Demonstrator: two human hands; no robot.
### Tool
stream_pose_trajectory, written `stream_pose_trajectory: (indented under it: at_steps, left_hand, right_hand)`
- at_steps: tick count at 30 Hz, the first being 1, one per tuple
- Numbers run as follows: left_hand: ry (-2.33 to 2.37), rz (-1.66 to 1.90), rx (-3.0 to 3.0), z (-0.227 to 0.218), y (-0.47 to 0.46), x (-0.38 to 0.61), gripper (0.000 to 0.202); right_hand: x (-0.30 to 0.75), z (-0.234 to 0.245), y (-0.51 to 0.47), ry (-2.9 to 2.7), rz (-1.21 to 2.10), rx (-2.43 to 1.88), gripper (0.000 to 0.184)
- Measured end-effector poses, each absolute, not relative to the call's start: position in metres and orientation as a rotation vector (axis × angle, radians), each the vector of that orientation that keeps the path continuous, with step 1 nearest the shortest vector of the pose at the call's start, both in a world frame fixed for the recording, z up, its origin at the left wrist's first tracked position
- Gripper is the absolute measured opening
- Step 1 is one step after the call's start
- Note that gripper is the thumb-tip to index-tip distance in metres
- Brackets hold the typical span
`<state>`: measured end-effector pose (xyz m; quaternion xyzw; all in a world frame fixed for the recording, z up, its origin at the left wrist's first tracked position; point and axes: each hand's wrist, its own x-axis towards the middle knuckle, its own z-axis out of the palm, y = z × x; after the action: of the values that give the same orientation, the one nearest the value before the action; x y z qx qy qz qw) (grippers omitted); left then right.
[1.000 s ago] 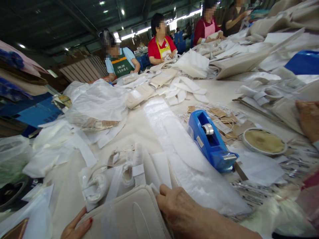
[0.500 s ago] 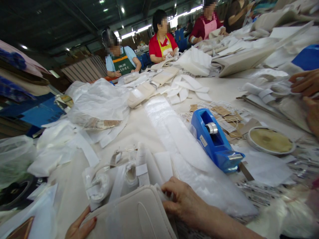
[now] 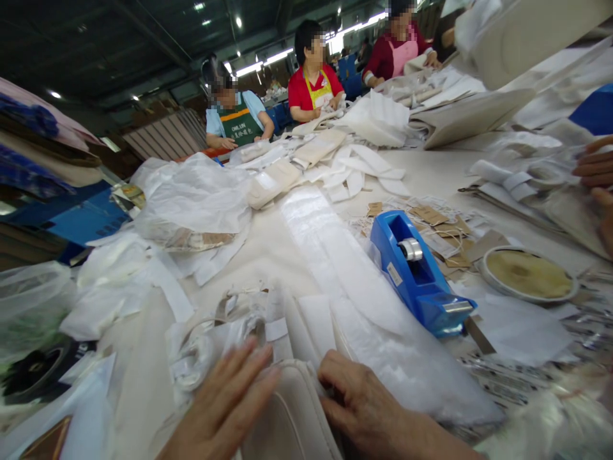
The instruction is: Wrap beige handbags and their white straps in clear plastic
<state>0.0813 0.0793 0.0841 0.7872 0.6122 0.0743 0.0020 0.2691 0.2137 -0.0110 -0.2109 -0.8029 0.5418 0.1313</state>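
While the right hand (image 3: pixel 361 396) curls its fingers at the right edge of the off-white, stitched, leather-like bag (image 3: pixel 299 418), low centre over the pale worktop (image 3: pixel 268 246), the left hand (image 3: pixel 223 406) spans its face, fingers straight, slightly spread. Right pinch: cannot tell. Judged step: steadying, smoothing. Next move calls for a steady edge.

Green apron (image 3: pixel 243 122): probably "OMLUN"; Chinese below blurred.
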Motion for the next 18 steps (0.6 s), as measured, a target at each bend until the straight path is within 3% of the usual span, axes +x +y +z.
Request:
stream_pose_trajectory:
  at_steps: [2,5,11,15,18]
  left_hand:
    - [1.585,0.025,2.476,0.097,0.113,0.098,0.067]
    - [1.472,-0.089,2.241,0.097,0.147,0.111,0.065]
    - [1.466,-0.177,2.001,0.085,0.156,0.114,0.030]
    - [1.429,-0.367,2.036,0.089,0.162,0.120,0.011]
    - [1.376,-0.467,2.145,0.094,0.169,0.126,0.015]
  right_hand:
    - [0.270,-0.013,0.212,-2.323,1.568,-0.598,0.007]
    - [0.269,-0.018,0.211,-2.284,1.604,-0.601,0.016]
    - [0.271,-0.015,0.211,-2.177,1.743,-0.892,0.007]
    - [0.287,-0.009,0.216,-2.099,2.007,-0.944,0.037]
    - [0.298,-0.005,0.221,-2.112,2.092,-0.918,0.053]
